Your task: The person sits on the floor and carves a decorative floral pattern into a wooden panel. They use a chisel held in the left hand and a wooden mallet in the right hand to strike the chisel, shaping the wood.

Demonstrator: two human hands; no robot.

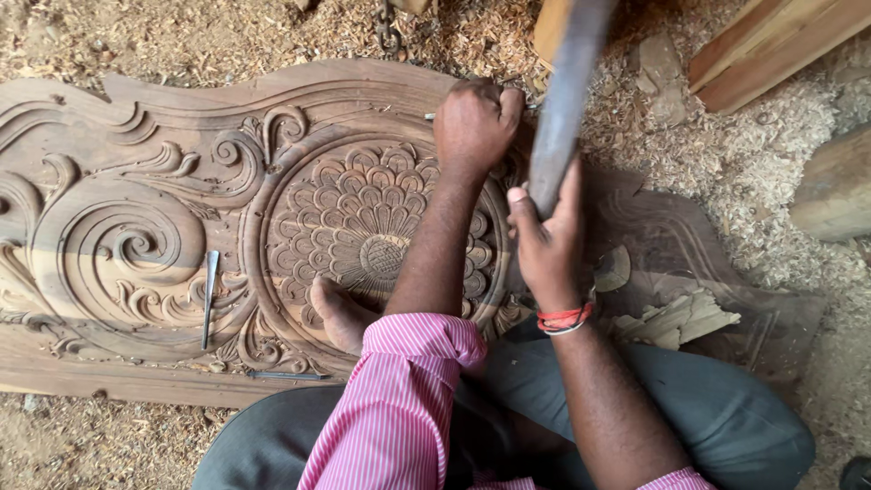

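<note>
A large carved wooden panel (136,236) with scrolls and a round flower medallion (363,227) lies flat on the ground. My left hand (476,122) is closed around a thin metal chisel (430,116) at the medallion's upper right rim. My right hand (544,240) grips a long wooden mallet (562,100), whose shaft is raised and blurred above the panel. A red band circles my right wrist. My bare foot (337,313) rests on the carving near the medallion's lower edge.
Two loose chisels lie on the panel, one upright (210,295) at left, one flat (288,375) near the bottom edge. Wood chips (676,318) sit at right. Sawdust covers the ground. Timber blocks (771,41) and a log (835,186) lie at upper right.
</note>
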